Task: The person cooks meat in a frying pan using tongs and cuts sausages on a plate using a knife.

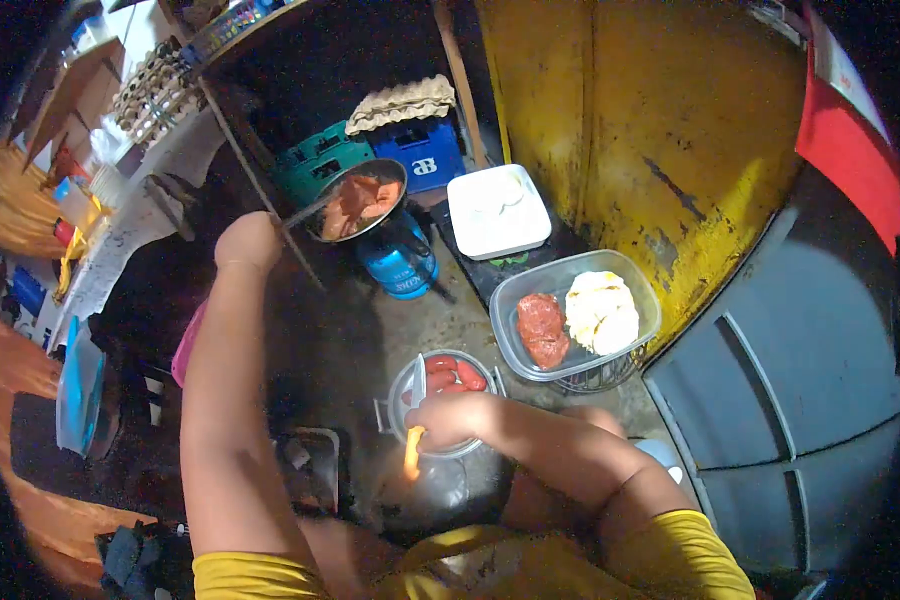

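My left hand (250, 243) is closed around the handle of a frying pan (398, 172) holding reddish-orange pieces. The pan is held over a small blue gas canister (398, 262). In my right hand (452, 417) is a knife (413, 452) with an orange handle, its blade pointing away from me. Directly below that hand is a metal pot (398, 392) with side handles and several red sausages (442, 374) inside. My right hand and forearm hide part of the pot.
A clear plastic tub (507, 345) at right holds ground meat (541, 330) and a pale yellowish mass (602, 313). Behind it sits a white container (500, 240). Blue (420, 160) and green (305, 165) crates stand behind the pan. A yellow metal panel (660, 130) borders the right.
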A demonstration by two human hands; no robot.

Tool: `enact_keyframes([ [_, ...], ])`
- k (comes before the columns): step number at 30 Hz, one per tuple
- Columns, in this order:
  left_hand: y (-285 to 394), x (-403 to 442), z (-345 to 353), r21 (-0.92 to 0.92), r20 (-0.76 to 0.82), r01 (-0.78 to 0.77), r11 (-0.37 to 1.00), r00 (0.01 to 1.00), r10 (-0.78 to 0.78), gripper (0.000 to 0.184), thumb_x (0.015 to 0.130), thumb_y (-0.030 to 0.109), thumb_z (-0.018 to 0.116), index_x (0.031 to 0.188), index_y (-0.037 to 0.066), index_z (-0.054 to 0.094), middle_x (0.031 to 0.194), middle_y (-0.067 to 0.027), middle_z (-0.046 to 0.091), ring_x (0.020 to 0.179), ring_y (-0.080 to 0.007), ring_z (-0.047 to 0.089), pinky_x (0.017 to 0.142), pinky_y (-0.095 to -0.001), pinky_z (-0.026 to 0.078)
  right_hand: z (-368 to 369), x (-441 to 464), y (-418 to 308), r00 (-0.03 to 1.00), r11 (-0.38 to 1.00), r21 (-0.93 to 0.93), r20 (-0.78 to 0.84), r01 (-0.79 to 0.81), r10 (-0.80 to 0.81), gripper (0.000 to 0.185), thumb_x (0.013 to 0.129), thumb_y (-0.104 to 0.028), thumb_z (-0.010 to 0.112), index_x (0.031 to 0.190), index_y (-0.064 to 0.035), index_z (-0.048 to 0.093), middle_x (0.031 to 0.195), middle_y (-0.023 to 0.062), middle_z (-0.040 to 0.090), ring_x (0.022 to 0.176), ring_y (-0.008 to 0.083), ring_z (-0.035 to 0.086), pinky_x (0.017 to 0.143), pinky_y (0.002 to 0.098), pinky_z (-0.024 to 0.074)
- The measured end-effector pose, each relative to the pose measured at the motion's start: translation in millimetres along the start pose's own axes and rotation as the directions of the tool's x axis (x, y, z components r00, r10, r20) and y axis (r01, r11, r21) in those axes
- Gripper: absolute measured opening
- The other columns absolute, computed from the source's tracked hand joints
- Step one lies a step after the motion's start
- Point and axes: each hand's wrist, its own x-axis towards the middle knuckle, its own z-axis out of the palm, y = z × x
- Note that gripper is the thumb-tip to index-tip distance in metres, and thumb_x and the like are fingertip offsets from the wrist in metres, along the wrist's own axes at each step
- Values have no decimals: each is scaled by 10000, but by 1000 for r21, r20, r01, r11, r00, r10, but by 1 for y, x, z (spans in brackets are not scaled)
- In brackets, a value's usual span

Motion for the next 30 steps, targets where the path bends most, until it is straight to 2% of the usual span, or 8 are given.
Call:
enact_keyframes([
  [3, 2, -17, -7, -30, -13, 18, 999, 1000, -18, 247, 851, 202, 547, 990, 104, 726, 1040, -163, 688, 980, -347, 657, 856, -440, 522, 6, 3, 1, 1000, 997, 79, -29, 2, 0, 400, 826, -344, 636, 1127, -81, 626, 1012, 167, 676, 958, 345, 643, 822, 434, 492],
  [7, -2, -15, -3, -36, 8, 89, 995, 996, -89, 241, 872, 172, 531, 1002, 100, 721, 1089, -153, 682, 1011, -337, 655, 866, -443, 523, 19, 12, 0, 999, 999, -43, -38, -22, 20, 403, 826, -343, 637, 1143, -95, 631, 1027, 160, 679, 975, 338, 645, 835, 436, 495],
  [11, 9, -2, 3, -60, -13, 128, 990, 992, -129, 264, 884, 117, 491, 1013, 78, 719, 1113, -155, 678, 1035, -339, 652, 867, -445, 527, 20, 12, -4, 993, 995, 37, 80, -88, 85, 389, 833, -336, 633, 1135, -91, 643, 1096, 152, 668, 1049, 331, 628, 881, 429, 486],
  [13, 24, -3, -1, -99, -7, 158, 983, 987, -159, 283, 890, 110, 470, 1023, 56, 714, 1111, -168, 676, 1036, -340, 653, 869, -449, 525, 19, 11, -2, 1000, 999, 51, 29, 2, -3, 413, 827, -350, 637, 1156, -100, 634, 1091, 159, 668, 1028, 337, 634, 872, 435, 489],
  [18, 45, 0, 27, -90, 60, 116, 989, 992, -111, 313, 897, 116, 439, 1036, 51, 713, 1125, -169, 673, 1046, -339, 649, 875, -455, 519, -10, -20, -14, 995, 999, 41, -98, -8, 12, 358, 832, -340, 637, 1057, -65, 681, 1011, 172, 692, 938, 356, 663, 785, 464, 527],
  [25, 53, -7, 23, 34, 110, -38, 999, 993, 34, 284, 887, 113, 479, 1025, 81, 726, 1099, -145, 688, 1017, -308, 667, 845, -425, 539, -4, -9, -1, 994, 999, 31, -103, -25, 28, 331, 853, -321, 577, 1025, -64, 694, 997, 173, 694, 921, 354, 668, 779, 456, 532],
  [28, 48, -5, 8, 159, 114, -126, 979, 987, 108, 235, 863, 105, 538, 993, 87, 732, 1067, -132, 700, 1004, -291, 674, 830, -414, 547, -3, -2, 4, 1000, 998, -56, -16, 0, -1, 433, 850, -382, 620, 1203, -132, 611, 1005, 145, 674, 898, 316, 652, 756, 434, 504],
  [30, 45, -7, 1, 220, 58, -177, 959, 984, 168, 212, 861, 115, 550, 974, 101, 729, 1040, -124, 701, 972, -289, 682, 798, -410, 554, -7, -2, 4, 997, 997, 20, -15, -70, 70, 410, 856, -368, 621, 1194, -136, 607, 924, 136, 674, 787, 296, 659, 668, 431, 503],
])
